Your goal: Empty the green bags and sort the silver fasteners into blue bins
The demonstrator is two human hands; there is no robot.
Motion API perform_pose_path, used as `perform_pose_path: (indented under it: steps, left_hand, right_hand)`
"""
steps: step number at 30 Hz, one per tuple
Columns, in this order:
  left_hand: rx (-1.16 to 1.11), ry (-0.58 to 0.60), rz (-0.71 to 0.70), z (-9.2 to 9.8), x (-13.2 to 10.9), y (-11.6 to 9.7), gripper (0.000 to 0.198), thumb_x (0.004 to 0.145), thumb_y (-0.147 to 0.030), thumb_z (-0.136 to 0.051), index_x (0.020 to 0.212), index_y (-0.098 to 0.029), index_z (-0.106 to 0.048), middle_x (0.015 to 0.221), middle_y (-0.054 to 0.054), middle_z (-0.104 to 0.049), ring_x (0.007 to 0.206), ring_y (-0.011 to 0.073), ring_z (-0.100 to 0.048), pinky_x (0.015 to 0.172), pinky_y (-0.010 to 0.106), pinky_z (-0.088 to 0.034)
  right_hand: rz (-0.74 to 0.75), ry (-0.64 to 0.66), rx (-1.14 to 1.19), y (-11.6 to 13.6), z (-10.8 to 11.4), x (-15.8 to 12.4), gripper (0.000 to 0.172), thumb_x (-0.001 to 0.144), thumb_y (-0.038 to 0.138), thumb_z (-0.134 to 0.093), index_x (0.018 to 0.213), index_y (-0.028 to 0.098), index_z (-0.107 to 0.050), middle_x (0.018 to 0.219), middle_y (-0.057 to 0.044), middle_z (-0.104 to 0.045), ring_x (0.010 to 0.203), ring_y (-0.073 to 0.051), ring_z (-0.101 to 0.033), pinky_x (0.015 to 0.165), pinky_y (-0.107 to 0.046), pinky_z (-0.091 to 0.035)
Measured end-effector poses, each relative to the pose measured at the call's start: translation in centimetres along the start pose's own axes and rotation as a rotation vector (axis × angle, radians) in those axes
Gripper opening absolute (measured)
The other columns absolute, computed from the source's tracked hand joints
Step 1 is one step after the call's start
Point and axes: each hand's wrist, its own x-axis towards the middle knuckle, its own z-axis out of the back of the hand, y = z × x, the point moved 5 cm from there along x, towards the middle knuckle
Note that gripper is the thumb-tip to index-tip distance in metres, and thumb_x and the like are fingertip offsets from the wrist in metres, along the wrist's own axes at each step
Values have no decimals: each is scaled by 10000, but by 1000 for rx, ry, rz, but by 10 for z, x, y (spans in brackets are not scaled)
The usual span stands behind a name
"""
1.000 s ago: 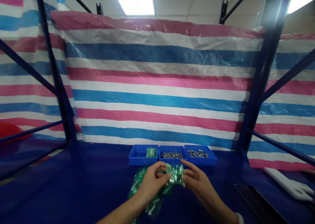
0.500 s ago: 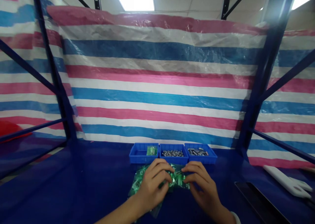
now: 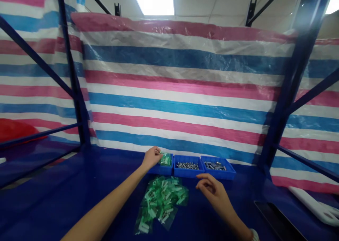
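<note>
**Green bags let go, hands apart**
The left hand has reached up to the left blue bin, fingertips at the green packet inside it. The right hand has drawn back, empty, to just below the right bin, lower centre-right of the frame.

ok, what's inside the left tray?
A small green plastic bag lies in the blue plastic tray, with the left hand right at it. The hand covers the tray's back-left corner, so anything there can't be seen.
</note>
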Motion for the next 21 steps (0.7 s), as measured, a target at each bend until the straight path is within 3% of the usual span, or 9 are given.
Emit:
perform_pose_path:
  steps: [2, 4, 7, 10, 12, 14, 18, 21]
  left_hand:
    - [108, 42, 21, -7, 0, 5, 175, 909, -293, -592, 920, -121, -623, 857, 21, -653, 724, 140, -631, 682, 318, -539]
    - [202, 61, 21, -12, -3, 5, 190, 913, -306, -586, 958, -126, -626, 926, 38, -657, 796, 160, -639, 735, 348, -540]
    - [310, 67, -11, -14, -9, -2, 208, 905, -324, -591, 967, -128, -627, 952, 45, -658, 848, 178, -637, 787, 383, -524]
    - [380, 49, -64, -9, -13, -11, 227, 862, -331, -627, 966, -130, -643, 926, 64, -674, 873, 212, -640, 801, 381, -498]
    - [409, 14, -93, -3, -18, -16, 266, 832, -333, -631, 1010, -136, -651, 916, 93, -690, 887, 250, -649, 778, 356, -482]
    - [423, -32, -123, 4, -26, -22, 339, 832, -343, -601, 1103, -142, -631, 953, 120, -696, 899, 280, -655, 748, 337, -473]
    - [397, -106, -235, 13, -51, -40, 367, 873, -327, -518, 1204, -177, -572, 1056, 102, -681, 921, 273, -655, 737, 333, -478]
    - [340, -123, -344, 12, -75, -57, 305, 888, -301, -496, 1166, -206, -574, 1041, 66, -686, 936, 235, -649, 781, 323, -487]
  right_hand:
    - [12, 101, -96, -1, -9, -3, 243, 864, 323, -553, 1036, 162, -611, 840, -76, -685, 770, -218, -651, 660, -308, -512]
    - [77, 167, -223, 1, -17, -8, 263, 842, 244, -559, 1091, 178, -613, 997, -99, -682, 882, -235, -640, 753, -350, -518]
    - [226, 291, -384, 8, -29, -18, 465, 816, 191, -590, 1277, 213, -538, 1302, -117, -572, 1201, -284, -510, 1015, -458, -410]
    - [251, 440, -486, 8, -39, -23, 605, 850, 234, -592, 1421, 255, -394, 1461, -102, -432, 1333, -314, -376, 1088, -526, -316]
    - [236, 462, -536, 7, -41, -23, 615, 868, 218, -574, 1440, 285, -359, 1457, -88, -442, 1323, -313, -388, 1072, -528, -334]
    - [262, 420, -566, 8, -40, -19, 580, 849, 146, -572, 1391, 297, -430, 1380, -81, -522, 1267, -293, -445, 1042, -493, -372]
    - [331, 281, -567, 9, -34, -12, 380, 790, 52, -599, 1110, 254, -640, 1166, -76, -623, 1108, -254, -534, 941, -423, -441]
    - [347, 225, -532, 8, -31, -10, 227, 756, 25, -643, 880, 215, -668, 1032, -56, -647, 1015, -234, -558, 870, -381, -463]
